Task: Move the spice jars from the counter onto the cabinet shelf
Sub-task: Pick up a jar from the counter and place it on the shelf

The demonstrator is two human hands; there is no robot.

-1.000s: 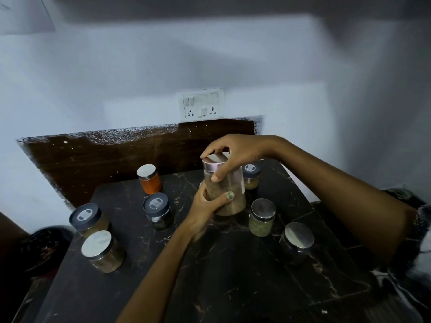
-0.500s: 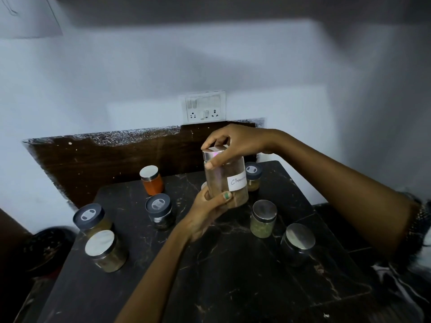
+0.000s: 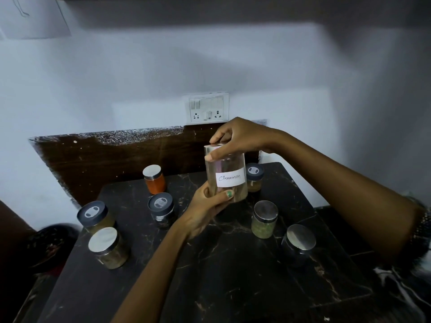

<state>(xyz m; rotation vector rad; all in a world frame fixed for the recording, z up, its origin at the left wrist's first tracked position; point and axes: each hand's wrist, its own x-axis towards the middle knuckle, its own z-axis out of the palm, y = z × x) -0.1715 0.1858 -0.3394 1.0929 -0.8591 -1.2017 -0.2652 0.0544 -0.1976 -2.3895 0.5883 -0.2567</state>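
Near the centre of the frame, the cinnamon jar (image 3: 225, 176) is held upright above the dark counter (image 3: 233, 276). The left hand (image 3: 207, 210) curls round its base, and the right hand (image 3: 240, 138) pinches its silver lid from above. Seven smaller jars stand on the counter around it, among them an orange jar (image 3: 154, 179) just left of centre.

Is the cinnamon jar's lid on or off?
On: the silver lid caps the cinnamon jar, right hand gripping it, left hand holding the base.
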